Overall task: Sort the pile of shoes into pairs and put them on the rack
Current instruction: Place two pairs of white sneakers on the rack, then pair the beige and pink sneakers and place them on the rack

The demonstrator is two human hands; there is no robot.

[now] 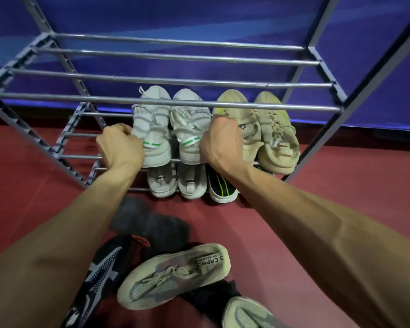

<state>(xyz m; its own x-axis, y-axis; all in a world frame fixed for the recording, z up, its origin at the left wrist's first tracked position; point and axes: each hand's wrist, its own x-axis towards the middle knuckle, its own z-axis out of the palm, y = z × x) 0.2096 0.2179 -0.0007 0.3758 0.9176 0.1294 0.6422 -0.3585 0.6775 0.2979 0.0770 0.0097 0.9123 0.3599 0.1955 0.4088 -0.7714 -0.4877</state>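
White pair being seated on middle shelf.
Left hand (120,145) and right hand (219,143) are clenched on the 2 white sneakers (171,129); heels overhanging the bar below the fingers may slip off.

grey-green sneaker (173,275) on floor: heel pull-tab reads "capro", preceded by a character like "g" or "5"; smaller line beside it, "stay..." only partly legible. labels on the tongues of the rack shoes too small or blurred to read.

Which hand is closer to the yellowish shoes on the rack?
Right. The right hand touches the yellowish shoes, at their left edge. The left hand is farther left, beyond the white pair.
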